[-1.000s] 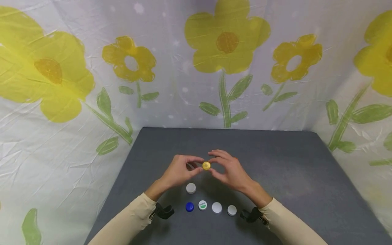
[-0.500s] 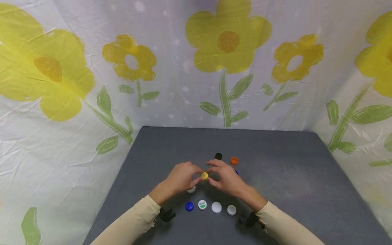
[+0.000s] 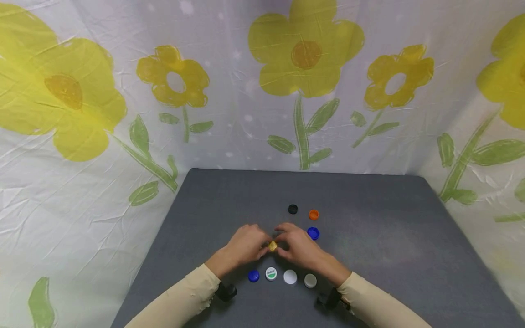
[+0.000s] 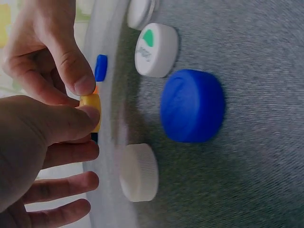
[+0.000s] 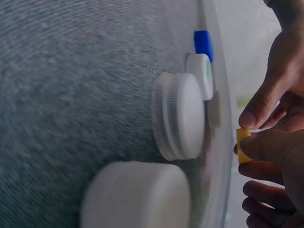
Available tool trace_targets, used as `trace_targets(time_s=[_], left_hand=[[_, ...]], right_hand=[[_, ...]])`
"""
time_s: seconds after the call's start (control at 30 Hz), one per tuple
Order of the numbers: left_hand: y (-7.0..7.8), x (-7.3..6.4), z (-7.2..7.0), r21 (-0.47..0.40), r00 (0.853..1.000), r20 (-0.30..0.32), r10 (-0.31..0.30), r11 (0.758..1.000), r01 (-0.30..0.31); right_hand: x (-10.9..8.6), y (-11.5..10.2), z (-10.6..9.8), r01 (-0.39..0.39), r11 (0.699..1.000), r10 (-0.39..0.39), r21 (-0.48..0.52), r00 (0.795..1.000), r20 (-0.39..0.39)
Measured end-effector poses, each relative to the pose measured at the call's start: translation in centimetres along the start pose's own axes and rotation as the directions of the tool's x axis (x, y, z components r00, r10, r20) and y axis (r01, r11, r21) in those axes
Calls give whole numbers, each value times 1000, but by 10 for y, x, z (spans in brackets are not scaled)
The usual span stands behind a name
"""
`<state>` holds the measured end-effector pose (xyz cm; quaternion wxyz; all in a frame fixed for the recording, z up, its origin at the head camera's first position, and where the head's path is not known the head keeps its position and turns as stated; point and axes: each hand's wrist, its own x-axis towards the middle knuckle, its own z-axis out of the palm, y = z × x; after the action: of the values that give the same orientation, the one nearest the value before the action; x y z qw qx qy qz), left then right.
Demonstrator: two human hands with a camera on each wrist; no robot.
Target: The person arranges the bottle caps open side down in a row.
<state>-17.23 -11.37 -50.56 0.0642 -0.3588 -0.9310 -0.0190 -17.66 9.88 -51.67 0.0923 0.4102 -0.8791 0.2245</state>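
Note:
A small yellow bottle cap [image 3: 272,246] is pinched between the fingertips of both hands, above the dark table. My left hand [image 3: 245,246] holds it from the left, with thumb and index finger on it and the other fingers spread in the left wrist view. From the right, my right hand [image 3: 299,246] grips its opposite side with thumb and fingertips. Both wrist views show the yellow cap edge-on, partly covered by thumbs. A white ribbed cap [image 4: 138,173] lies beneath the left hand, which hides it in the head view.
Nearer the body is a row with a blue cap [image 3: 254,276], a white cap with a green mark [image 3: 271,274] and two white caps [image 3: 290,277]. Behind the right hand lie black [image 3: 293,209], orange [image 3: 313,214] and blue [image 3: 313,233] caps. A flowered cloth [image 3: 229,136] surrounds the table.
Both hands have come nearer the body with the yellow cap, which is now tilted. The black, orange and far blue caps have come into view; the near white cap is now covered.

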Motion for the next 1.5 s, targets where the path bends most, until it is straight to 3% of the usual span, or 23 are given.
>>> trace_targets(time_s=[0.7, 0.97, 1.27, 1.5], left_hand=[[12, 0, 12, 168, 999, -30, 33, 985, -28], [0, 12, -4, 148, 1000, -31, 3, 989, 2], [-3, 44, -24, 130, 999, -26, -29, 991, 32], [4, 68, -20, 79, 999, -19, -32, 996, 33]], right_hand=[[-5, 2, 18, -54, 998, 56, -26, 996, 71], [-2, 9, -15, -110, 993, 109, -45, 994, -17], [-4, 34, -51, -185, 979, 178, -83, 980, -84], [-10, 51, -71, -281, 953, 275, -110, 959, -72]])
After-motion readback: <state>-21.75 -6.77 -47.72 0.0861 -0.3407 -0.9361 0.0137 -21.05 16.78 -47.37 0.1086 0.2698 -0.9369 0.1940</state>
